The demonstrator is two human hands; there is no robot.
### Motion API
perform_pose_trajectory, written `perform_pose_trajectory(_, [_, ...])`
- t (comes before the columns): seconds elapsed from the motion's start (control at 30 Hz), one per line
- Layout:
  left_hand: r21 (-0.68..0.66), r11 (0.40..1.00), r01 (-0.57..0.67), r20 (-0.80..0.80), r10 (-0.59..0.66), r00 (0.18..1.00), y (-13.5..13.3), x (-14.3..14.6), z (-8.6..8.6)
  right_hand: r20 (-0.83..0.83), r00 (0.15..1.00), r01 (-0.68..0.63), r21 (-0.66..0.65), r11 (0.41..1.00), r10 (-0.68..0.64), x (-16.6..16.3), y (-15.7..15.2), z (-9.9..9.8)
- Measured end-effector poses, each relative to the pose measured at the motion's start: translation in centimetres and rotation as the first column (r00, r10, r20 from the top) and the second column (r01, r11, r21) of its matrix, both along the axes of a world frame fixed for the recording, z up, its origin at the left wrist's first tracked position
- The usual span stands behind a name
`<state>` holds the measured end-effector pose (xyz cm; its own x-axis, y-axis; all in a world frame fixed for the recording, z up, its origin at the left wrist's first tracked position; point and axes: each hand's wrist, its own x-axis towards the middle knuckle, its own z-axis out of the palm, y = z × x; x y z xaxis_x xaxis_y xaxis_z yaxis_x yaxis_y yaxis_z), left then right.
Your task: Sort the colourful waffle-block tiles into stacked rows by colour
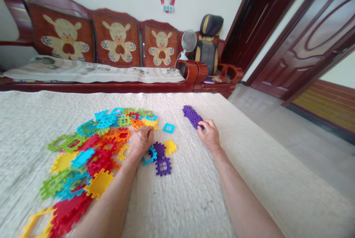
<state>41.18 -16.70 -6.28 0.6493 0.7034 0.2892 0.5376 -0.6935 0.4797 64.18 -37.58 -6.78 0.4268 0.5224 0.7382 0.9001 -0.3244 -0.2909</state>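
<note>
My right hand (210,134) is closed at the near end of a row of purple interlocking plastic tiles (192,115), thumb and fingers pinching the last one. The row lies slanted on the cloth-covered table. My left hand (141,140) reaches over the right side of a heap of coloured tiles, its fingers curled downward. A yellow tile (151,124) is by its fingertips, but what the fingers hold, if anything, is hidden. Close by are a blue window tile (168,128), a solid purple tile (159,150), a purple window tile (163,166) and a small yellow tile (170,147).
The heap spreads left, with red tiles (69,212), a large yellow tile (100,183) and green tiles (55,183). A white quilted cloth (194,201) covers the table. Behind stand a wooden sofa (111,87) with bear cushions, a fan (189,42) and a chair (208,49).
</note>
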Motion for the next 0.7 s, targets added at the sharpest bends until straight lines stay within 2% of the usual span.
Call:
perform_pose_trajectory(0.27, [0.010,1.000,0.002,0.004,-0.002,1.000,0.07,0.04,-0.13,-0.040,0.995,0.088,-0.039,0.995,-0.089,1.02,-0.82,-0.90])
perform_pose_trajectory(0.7, [-0.036,0.999,-0.008,0.014,0.009,1.000,-0.24,0.02,0.39,-0.026,0.987,0.157,-0.099,0.983,-0.161,0.93,-0.68,-0.70])
